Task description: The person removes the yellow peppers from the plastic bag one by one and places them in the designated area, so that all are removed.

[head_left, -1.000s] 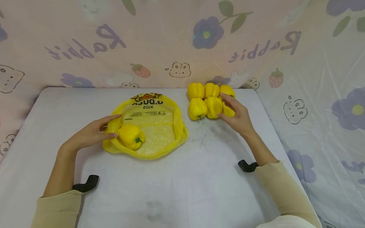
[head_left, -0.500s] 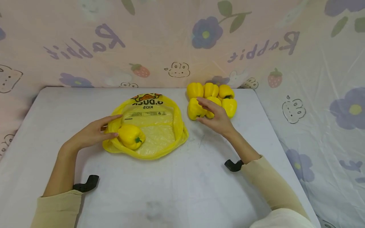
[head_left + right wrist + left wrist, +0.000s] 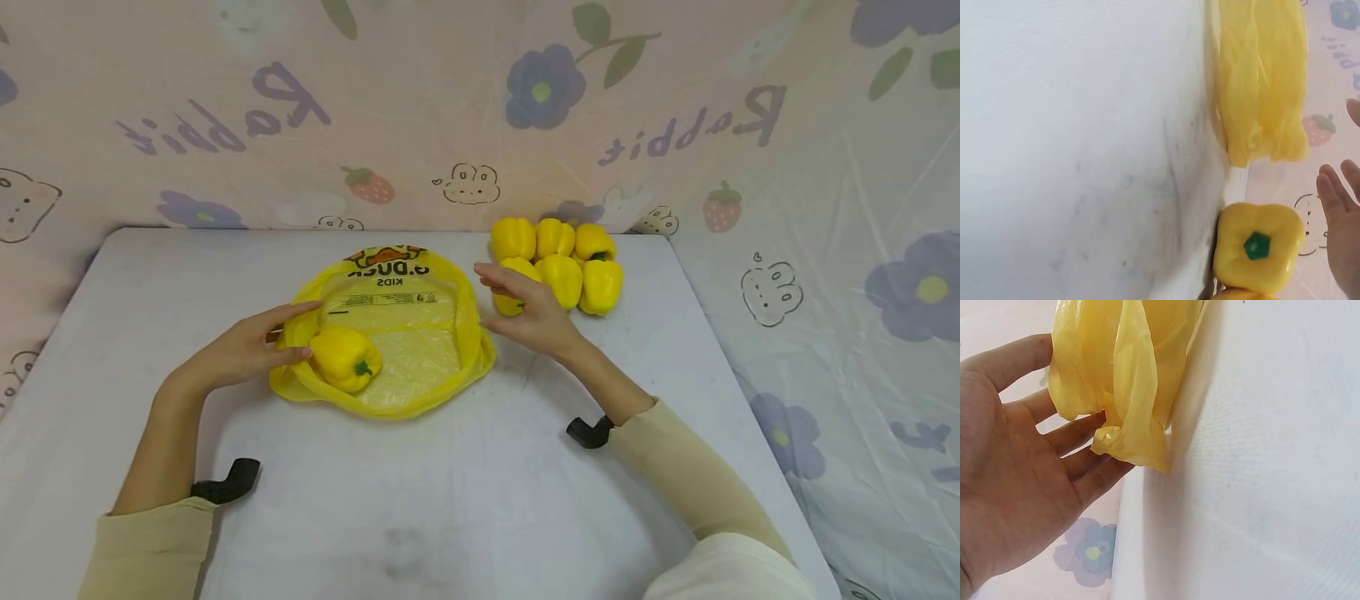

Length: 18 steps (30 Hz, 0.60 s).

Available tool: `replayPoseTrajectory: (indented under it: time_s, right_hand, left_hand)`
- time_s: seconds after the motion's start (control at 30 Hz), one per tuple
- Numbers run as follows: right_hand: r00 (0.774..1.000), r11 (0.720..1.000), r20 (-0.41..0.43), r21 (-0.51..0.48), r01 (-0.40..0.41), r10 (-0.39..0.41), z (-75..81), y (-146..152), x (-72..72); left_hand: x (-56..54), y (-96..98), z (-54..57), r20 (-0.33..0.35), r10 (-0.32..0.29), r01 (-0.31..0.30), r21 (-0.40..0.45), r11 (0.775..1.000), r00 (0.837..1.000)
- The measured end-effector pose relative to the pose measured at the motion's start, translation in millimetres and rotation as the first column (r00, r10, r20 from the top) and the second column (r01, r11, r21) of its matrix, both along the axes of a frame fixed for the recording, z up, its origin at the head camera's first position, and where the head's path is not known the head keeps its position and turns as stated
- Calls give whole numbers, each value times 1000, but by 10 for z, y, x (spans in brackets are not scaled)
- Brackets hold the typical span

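A yellow plastic bag [image 3: 416, 367] lies with its mouth spread wide, dark duck print on its far inner side. One yellow bell pepper [image 3: 345, 360] rests inside at the left, its green stem turned to the right. My left hand [image 3: 236, 350] touches the bag's left rim with extended fingers; the left wrist view shows the fingertips partly hidden behind the yellow film [image 3: 1138, 381]. My right hand [image 3: 534, 315] is raised at the bag's right side, fingers extended and nothing in it. It overlaps the nearest pepper [image 3: 516, 267] of a group in the head view.
Several more yellow bell peppers [image 3: 562, 279] stand in two rows at the back right of the white table [image 3: 450, 500]. Behind the table hangs a printed curtain [image 3: 420, 100]. Black wrist mounts [image 3: 228, 482] stick out from both forearms.
My right hand has moved left from the right end of the pepper group to the bag's right side, uncovering the right-hand peppers. My left hand and the bag have stayed put.
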State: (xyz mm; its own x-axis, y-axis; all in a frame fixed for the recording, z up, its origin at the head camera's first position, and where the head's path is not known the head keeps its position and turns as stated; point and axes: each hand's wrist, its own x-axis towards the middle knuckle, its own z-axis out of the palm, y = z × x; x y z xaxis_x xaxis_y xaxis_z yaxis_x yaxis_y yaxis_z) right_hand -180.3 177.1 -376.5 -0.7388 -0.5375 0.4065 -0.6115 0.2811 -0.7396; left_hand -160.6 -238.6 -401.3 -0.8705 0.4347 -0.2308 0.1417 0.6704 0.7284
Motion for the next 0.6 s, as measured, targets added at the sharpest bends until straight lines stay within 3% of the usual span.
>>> replayPoseTrajectory:
  time_s: [0.2,0.6]
  right_hand:
    - [999,998,7,42,-45,44,-259,-98,-134]
    - [980,985,106,34,-171,167,-345,-419,-112]
  left_hand:
    - [-5,18,2,22,12,-12,-25,1000,1000]
    - [-13,18,-10,17,15,-15,-26,1000,1000]
